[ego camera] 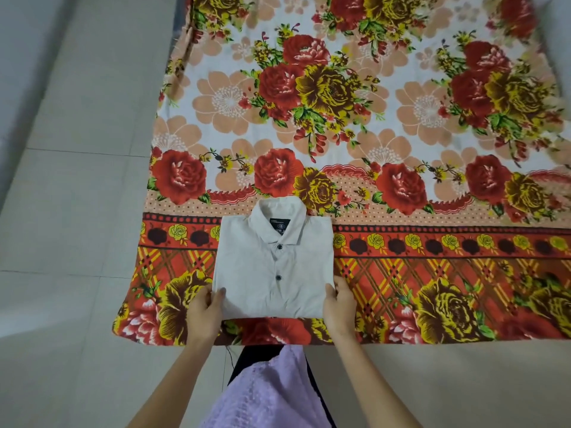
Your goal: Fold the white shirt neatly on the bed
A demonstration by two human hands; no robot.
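Tiled floor: pale grey-beige tiles with faint grout lines, filling the left third of the frame and the strip along the bottom edge.

Floral bedsheet: spread flat across the centre and right of the frame, running off the top and right edges. Print of large red and yellow roses on a white and peach ground; a banded border with small roses and an orange plaid strip lies along its lower portion. Its near edge ends just above the bottom strip of floor.

White shirt: lies on the sheet's border band, lower centre of the frame. Folded into a compact rectangle, front uppermost, collar pointing toward the top of the frame. A black neck label shows inside the collar; two dark buttons sit on the placket. Edges appear square and flat.

Lilac garment: worn by the person, bottom centre of the frame, with dark clothing beside it.

Left hand: at the shirt's lower left corner, thumb on top of the fabric, remaining fingers curled under the edge, pinching the fold.

Right hand: at the lower right corner, thumb on top, fingers tucked beneath, gripping the same way. Both forearms extend from the bottom of the frame.
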